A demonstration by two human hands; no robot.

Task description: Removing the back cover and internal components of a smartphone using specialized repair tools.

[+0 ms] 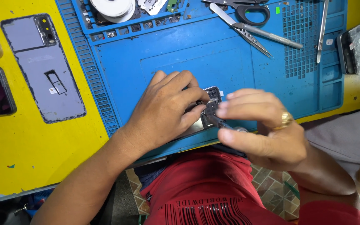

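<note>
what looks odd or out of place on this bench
The phone under both hands lies open with its insides bared, and its grey back cover lies apart on the yellow table. Scissors and tweezers lie crossed on the blue mat.

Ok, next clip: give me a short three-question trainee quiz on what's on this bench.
1. True or false: the opened phone lies on the blue silicone work mat.
2. Which hand holds the thin dark tool?
3. The grey phone back cover lies on: A) the blue mat, B) the yellow tabletop, C) the person's lap.

Key: 1 true. 2 the right hand; the left hand steadies the phone. 3 B.
</note>
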